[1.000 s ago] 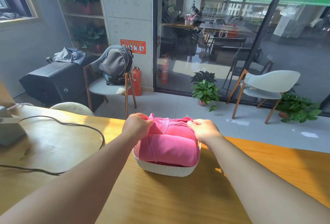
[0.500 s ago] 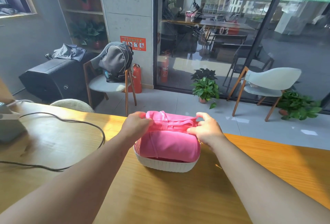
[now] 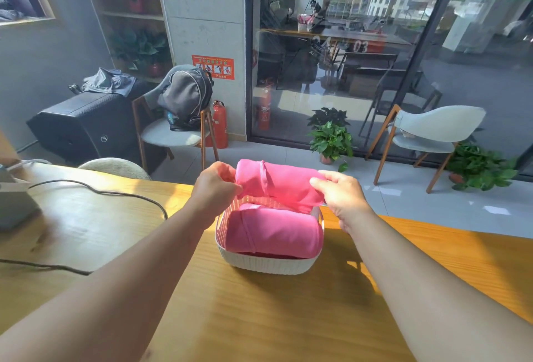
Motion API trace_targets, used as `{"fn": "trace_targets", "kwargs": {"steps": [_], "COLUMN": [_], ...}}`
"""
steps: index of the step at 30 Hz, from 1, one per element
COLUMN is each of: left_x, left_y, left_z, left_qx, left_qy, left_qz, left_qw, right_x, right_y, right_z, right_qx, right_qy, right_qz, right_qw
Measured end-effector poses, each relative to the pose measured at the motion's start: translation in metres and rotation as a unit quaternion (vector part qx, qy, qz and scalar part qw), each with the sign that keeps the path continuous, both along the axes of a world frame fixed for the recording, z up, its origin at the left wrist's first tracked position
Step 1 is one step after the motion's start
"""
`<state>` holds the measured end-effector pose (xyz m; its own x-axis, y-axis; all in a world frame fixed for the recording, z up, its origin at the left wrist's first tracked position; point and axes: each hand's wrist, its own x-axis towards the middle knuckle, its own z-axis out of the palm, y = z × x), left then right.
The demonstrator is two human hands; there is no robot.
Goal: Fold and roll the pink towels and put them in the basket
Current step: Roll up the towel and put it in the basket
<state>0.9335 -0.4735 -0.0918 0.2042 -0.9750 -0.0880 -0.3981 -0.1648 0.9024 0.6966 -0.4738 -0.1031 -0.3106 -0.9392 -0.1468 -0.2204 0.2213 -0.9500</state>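
Head view: both arms extended. Left hand [image 3: 215,186] & right hand [image 3: 341,197] pinch rolled pink towel [image 3: 278,181] ends above basket [image 3: 268,263] at bench [image 3: 259,318] far edge; second towel [image 3: 272,232] inside.

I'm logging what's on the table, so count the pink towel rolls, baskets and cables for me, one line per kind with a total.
Pink towel rolls: 2, one held above the basket, one lying in it
White baskets: 1
Black cables: 1
Total: 4

both hands [image 3: 215,186] gripping rolled pink towel [image 3: 278,181], above basket [image 3: 268,266]
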Motion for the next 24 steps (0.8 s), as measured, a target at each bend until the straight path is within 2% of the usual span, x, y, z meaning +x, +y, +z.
{"fn": "trace_targets", "kwargs": {"steps": [3, 7, 10, 12, 15, 17, 19, 21, 24], "left_x": [0.004, 0.006, 0.005, 0.004, 0.006, 0.006, 0.001, -0.004, -0.003], "left_y": [0.007, 0.014, 0.015, 0.017, 0.024, 0.03, 0.04, 0.049, 0.057], "left_z": [-0.011, -0.023, -0.02, -0.013, -0.003, 0.002, 0.006, 0.012, 0.025], "left_qx": [0.004, -0.004, 0.002, 0.02, 0.06, 0.118, 0.176, 0.194, 0.182], "left_qy": [-0.029, -0.174, -0.182, -0.187, -0.219, -0.201, -0.154, -0.121, -0.086], "left_qz": [-0.03, -0.052, -0.056, -0.05, -0.017, -0.031, -0.046, -0.042, -0.04], "left_qw": [0.999, 0.983, 0.982, 0.981, 0.974, 0.972, 0.971, 0.973, 0.979], "right_x": [0.0, -0.002, -0.001, 0.001, 0.003, 0.008, 0.016, 0.02, 0.016], "right_y": [0.006, 0.015, 0.018, 0.022, 0.031, 0.039, 0.049, 0.056, 0.062], "right_z": [-0.007, -0.023, -0.02, -0.013, 0.006, 0.014, 0.016, 0.017, 0.024], "right_qx": [-0.005, 0.033, 0.054, 0.061, 0.092, 0.164, 0.236, 0.251, 0.221], "right_qy": [0.012, 0.064, 0.074, 0.128, 0.27, 0.285, 0.253, 0.245, 0.213], "right_qz": [0.031, 0.053, 0.06, 0.059, 0.038, 0.055, 0.093, 0.106, 0.099], "right_qw": [0.999, 0.996, 0.994, 0.988, 0.958, 0.943, 0.934, 0.931, 0.946]}}
